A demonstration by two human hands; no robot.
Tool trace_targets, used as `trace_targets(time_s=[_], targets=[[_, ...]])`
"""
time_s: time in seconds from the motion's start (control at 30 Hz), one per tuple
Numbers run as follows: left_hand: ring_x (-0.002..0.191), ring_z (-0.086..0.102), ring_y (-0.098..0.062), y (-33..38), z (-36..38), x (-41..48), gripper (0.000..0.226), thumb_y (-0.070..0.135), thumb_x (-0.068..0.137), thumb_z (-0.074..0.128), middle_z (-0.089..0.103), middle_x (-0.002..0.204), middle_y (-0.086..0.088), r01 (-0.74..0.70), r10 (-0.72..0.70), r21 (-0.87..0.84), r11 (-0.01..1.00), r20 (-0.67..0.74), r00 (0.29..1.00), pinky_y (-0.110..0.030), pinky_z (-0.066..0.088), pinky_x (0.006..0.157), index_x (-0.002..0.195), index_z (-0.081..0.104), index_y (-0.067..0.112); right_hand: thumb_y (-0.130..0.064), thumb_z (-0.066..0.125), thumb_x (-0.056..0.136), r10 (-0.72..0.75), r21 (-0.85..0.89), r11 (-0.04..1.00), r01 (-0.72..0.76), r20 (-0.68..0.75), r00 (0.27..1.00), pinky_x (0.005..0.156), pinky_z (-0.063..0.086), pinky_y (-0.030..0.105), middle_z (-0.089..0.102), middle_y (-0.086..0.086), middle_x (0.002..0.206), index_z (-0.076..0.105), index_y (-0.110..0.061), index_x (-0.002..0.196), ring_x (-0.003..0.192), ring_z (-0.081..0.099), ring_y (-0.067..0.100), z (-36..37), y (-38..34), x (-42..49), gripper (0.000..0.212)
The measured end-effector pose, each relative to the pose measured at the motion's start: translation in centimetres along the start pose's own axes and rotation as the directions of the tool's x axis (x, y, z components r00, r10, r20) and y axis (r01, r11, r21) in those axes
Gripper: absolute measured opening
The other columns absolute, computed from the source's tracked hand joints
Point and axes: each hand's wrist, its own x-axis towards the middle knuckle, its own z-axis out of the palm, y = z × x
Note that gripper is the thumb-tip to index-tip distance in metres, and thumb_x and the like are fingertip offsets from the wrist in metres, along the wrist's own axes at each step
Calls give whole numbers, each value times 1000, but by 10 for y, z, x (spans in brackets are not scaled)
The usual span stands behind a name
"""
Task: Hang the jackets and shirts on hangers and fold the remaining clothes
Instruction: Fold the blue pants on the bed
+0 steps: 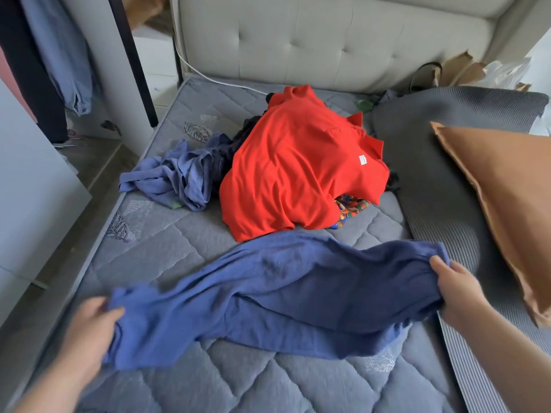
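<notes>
Head view: mid-fold. Holding blue garment (283, 293) stretched low over the mattress (208, 380), one end clenched in left grip (89, 332), other in right grip (459, 290), near red shirt (286, 171). Next, probably: lay flat, fold in half.

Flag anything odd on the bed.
Nothing spilled or damaged. The red shirt is draped over an unsorted heap mid-bed, a patterned cloth poking out beneath it, a crumpled blue garment at its left. A white cable trails over the mattress by the headboard. Left hand and right hand grip a darker blue garment.
</notes>
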Motion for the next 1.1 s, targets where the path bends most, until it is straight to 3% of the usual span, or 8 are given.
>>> trace_targets(time_s=[0.17, 0.3, 0.4, 0.47, 0.57, 0.7, 0.87, 1.1], targets=[[45, 56, 6, 28, -39, 60, 25, -5, 92, 49, 65, 62, 8, -47, 53, 89, 995, -73, 996, -6, 38, 39, 116, 54, -7, -25, 54, 98, -49, -59, 997, 43, -107, 993, 64, 48, 34, 61, 8, 83, 63, -9, 109, 73, 58, 25, -44, -1, 33, 20], [105, 58, -36, 17, -40, 86, 38, 6, 93, 54, 56, 122, -27, 5, 37, 269, 963, -151, 988, -37, 49, 85, 130, 49, -2, -25, 55, 98, -43, -154, 988, 29, -89, 995, 62, 51, 32, 64, 12, 88, 63, -11, 105, 78, 61, 28, -55, 17, 39, 18], [101, 56, -54, 18, -26, 76, 27, 6, 87, 60, 58, 110, -39, 64, 24, 470, 880, -179, 983, -58, 50, 86, 108, 56, -10, -23, 58, 96, -75, -289, 956, 50, -74, 994, 63, 48, 33, 66, 13, 80, 63, -9, 87, 72, 61, 29, -48, 36, 30, 18], [97, 56, -53, 21, -1, 53, 36, 13, 78, 71, 58, 104, -38, -55, 259, 637, 769, -231, 938, -57, 50, 82, 107, 58, -5, -22, 60, 94, -99, -350, 933, 80, -35, 995, 60, 46, 30, 66, 11, 75, 63, -11, 79, 71, 63, 28, -37, 48, 21, 19], [84, 64, -39, 32, 68, -16, 20, 10, 74, 68, 67, 87, -18, -665, 686, 570, 483, 225, 692, -45, 52, 75, 92, 69, 3, -20, 63, 92, -140, -408, 901, 144, 39, 989, 55, 43, 27, 67, 3, 71, 62, -16, 73, 68, 62, 19, -17, 59, 7, 19], [96, 60, -24, 28, 162, -76, 18, 19, 84, 65, 64, 96, 2, -875, 547, 331, 355, 686, 481, -33, 47, 78, 101, 68, 17, -28, 62, 90, -95, -380, 917, 122, 91, 991, 53, 44, 25, 68, -5, 67, 64, -21, 77, 67, 65, 13, 4, 67, -8, 15], [104, 55, -25, 24, 204, -83, 15, 25, 92, 51, 57, 106, 0, -807, 446, 539, 243, 676, 586, -35, 41, 79, 104, 60, 21, -37, 61, 89, -61, -315, 943, 105, 146, 987, 57, 47, 26, 70, -9, 68, 66, -23, 79, 64, 68, 7, 18, 71, -16, 18], [76, 55, -30, 38, 185, -98, 18, 8, 81, 53, 57, 77, -3, -903, 517, 380, 199, 743, 426, -36, 40, 60, 68, 45, 18, -38, 59, 88, -77, -243, 963, 116, 165, 983, 58, 48, 27, 68, -5, 66, 65, -27, 74, 60, 66, 6, 23, 75, -16, 20]])
